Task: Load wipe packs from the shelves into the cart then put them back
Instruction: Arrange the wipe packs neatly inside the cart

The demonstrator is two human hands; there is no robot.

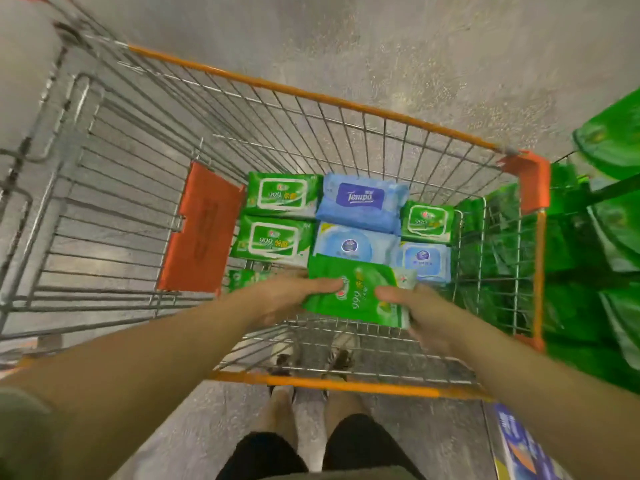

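Nearest the cart's [346,384] handle-side rim, both hands reached into the basket. The left hand [287,299] and right hand [412,311] gripped one green wipe pack [360,296] at its opposite short ends, thumbs on top, fingers curled under. The pack hung just above the cart floor. Judged soft, light and slick-filmed; end grips appeared sound. Beyond it lay two green packs [270,242], pale blue packs [356,244] and a Tempo pack [362,202]. Farthest, the cart's orange front rim.
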